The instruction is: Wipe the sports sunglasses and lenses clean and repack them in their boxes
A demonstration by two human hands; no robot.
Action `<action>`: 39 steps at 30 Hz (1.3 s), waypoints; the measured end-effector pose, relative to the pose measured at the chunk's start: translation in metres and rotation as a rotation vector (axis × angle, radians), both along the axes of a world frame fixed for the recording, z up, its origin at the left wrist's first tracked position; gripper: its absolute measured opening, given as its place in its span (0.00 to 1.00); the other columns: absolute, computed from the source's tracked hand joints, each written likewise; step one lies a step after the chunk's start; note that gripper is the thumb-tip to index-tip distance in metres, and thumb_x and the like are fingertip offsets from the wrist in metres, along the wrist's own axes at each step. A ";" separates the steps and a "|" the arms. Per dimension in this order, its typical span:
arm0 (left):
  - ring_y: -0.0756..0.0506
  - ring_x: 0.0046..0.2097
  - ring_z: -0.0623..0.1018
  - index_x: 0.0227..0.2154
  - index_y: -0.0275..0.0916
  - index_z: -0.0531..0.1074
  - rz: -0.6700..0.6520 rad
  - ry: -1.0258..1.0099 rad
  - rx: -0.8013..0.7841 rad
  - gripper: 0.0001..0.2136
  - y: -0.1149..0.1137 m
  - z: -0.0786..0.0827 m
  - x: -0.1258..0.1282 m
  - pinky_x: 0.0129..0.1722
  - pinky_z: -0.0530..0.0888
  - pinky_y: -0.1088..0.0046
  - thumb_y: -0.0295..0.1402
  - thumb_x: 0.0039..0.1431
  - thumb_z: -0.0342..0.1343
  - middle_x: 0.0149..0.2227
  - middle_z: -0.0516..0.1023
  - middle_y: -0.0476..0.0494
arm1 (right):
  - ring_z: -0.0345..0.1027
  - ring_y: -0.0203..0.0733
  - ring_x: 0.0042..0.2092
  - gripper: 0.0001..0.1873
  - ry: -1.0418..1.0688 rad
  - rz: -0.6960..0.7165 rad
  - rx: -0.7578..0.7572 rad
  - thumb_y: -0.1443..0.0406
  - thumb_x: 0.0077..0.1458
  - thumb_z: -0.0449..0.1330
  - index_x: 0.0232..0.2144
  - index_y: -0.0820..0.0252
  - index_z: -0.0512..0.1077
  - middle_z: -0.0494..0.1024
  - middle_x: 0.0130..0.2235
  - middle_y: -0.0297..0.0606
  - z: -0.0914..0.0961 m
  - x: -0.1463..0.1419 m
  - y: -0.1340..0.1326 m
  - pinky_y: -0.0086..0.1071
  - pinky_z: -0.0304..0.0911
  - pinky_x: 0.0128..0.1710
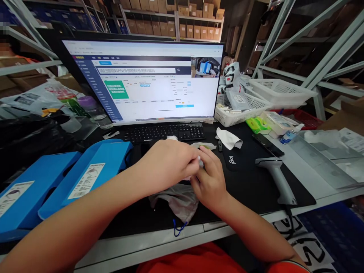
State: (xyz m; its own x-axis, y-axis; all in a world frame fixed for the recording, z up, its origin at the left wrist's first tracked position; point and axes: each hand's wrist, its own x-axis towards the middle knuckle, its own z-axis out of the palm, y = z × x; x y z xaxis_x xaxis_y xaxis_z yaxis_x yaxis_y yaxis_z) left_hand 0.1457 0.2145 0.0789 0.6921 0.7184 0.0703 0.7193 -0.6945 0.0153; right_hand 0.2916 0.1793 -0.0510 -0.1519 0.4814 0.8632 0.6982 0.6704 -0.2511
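Both hands come together over the middle of the black desk mat. My left hand (172, 161) is closed, back upward, its fingertips meeting the other hand. My right hand (211, 175) has its fingers bent inward against them. A small whitish bit shows between the fingers; what it is I cannot make out. Just below the hands lies a grey cloth drawstring pouch (182, 203) with a blue cord. Behind the fingers is a crumpled clear wrapper (209, 146). Two blue boxes (96, 174) with white labels stand to the left.
A monitor (148, 87) and black keyboard (153, 132) stand at the back. Rightward lie a white cloth or paper (229, 138), a phone (268, 145) and a grey barcode scanner (277, 180). White baskets (241, 108) and a green packet (257, 125) sit behind them.
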 end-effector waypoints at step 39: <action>0.42 0.37 0.81 0.40 0.36 0.74 0.139 0.174 -0.007 0.15 -0.089 -0.169 -0.006 0.25 0.77 0.72 0.15 0.54 0.49 0.35 0.77 0.42 | 0.76 0.50 0.44 0.09 1.168 0.243 -0.660 0.64 0.42 0.69 0.29 0.63 0.81 0.84 0.35 0.39 -0.017 0.027 0.061 0.41 0.72 0.45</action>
State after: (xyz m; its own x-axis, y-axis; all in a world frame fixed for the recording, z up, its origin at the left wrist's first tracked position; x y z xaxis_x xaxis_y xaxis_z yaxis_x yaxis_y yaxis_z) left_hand 0.1400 0.1260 -0.0897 0.5878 0.8076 -0.0469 0.8002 -0.5890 -0.1131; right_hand 0.3186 0.2405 -0.0682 0.3621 0.9170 0.1674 -0.2576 0.2710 -0.9275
